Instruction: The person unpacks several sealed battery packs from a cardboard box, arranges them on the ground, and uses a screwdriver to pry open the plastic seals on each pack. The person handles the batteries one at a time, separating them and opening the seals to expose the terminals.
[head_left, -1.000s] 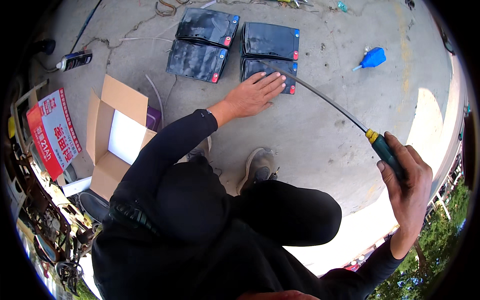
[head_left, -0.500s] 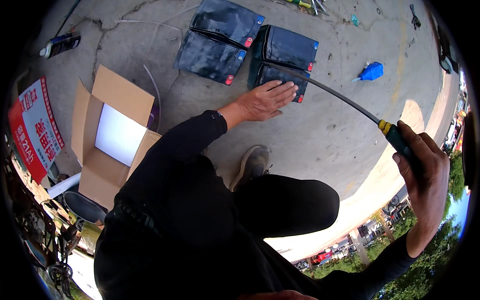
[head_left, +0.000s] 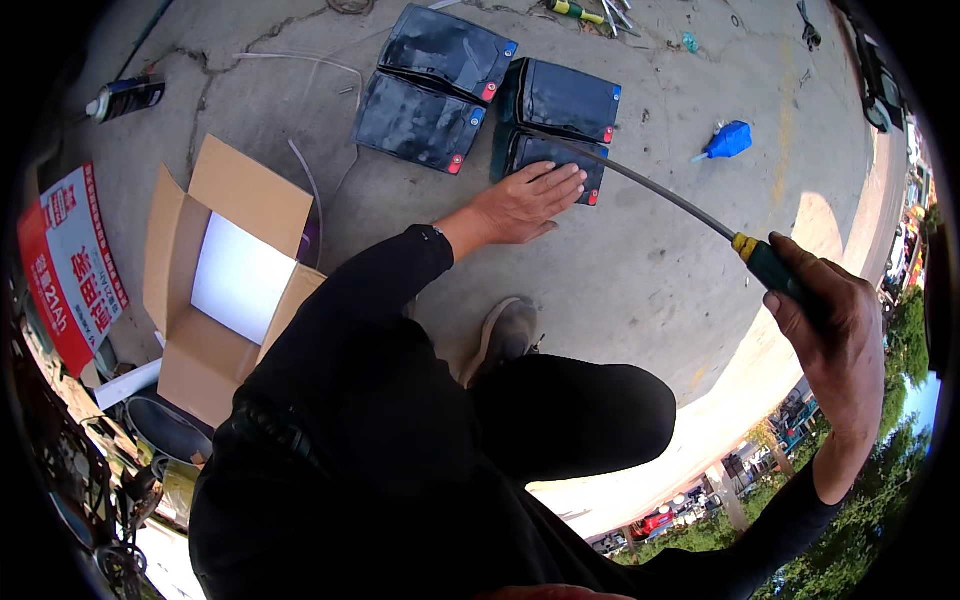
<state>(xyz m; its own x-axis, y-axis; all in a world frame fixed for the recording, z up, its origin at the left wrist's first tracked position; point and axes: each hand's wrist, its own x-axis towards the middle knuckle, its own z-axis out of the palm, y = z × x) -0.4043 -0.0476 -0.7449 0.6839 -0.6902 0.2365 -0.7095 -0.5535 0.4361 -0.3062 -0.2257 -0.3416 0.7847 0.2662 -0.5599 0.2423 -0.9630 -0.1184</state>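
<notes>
My left hand (head_left: pixel 525 205) lies flat with fingers stretched out on top of the nearest black battery (head_left: pixel 560 157), by its red terminal. In my right hand (head_left: pixel 835 310) is a long screwdriver (head_left: pixel 670 192) with a green and yellow handle, held out to the right. Its shaft slants down to the left, and the tip meets the far edge of that battery's top, by the seam with the battery behind (head_left: pixel 570 98). The exact contact of the tip is hard to make out. To the left stand two more black batteries (head_left: pixel 412 122) with blue and red terminals.
An open cardboard box (head_left: pixel 212 355) is at my left, beside a red and white printed panel (head_left: pixel 75 265). A spray can (head_left: pixel 125 98) lies at the far left. A blue squeeze bulb (head_left: pixel 730 140) lies at right; another green-handled tool (head_left: pixel 577 11) lies at the far edge.
My right hand and the screwdriver handle have shifted slightly left. My left hand stays on the battery. The whole view has moved a little.
</notes>
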